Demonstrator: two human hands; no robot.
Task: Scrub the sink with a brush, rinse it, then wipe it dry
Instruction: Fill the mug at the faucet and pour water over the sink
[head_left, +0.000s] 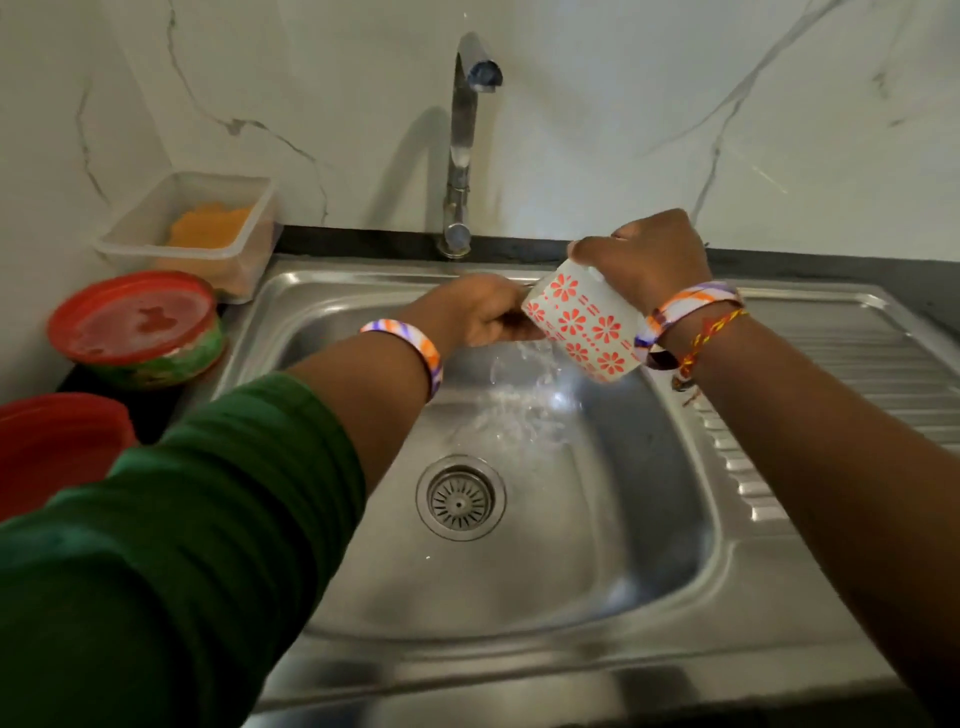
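One big shiny metal sink (597, 597) filled the middle, with a smooth square bowl and a ribbed side on the right. Behind it rose a white wall (623, 104) with grey veins like marble. One tall metal tap (462, 145) stood at the back edge. On the dark tabletop (150, 410) to the left sat one clear plastic box (192, 228) with something orange inside, one round tub with a red lid (135, 322), and one red bowl (57, 441). The right hand (644, 260) gripped one white cup (582, 327) with red flowers, tipped over the bowl. Water (524, 395) splashed down under it. The left hand (478, 312) was curled just beside the cup's mouth; I could not tell if it held anything. One round drain (460, 498) with thin slots sat below both hands.
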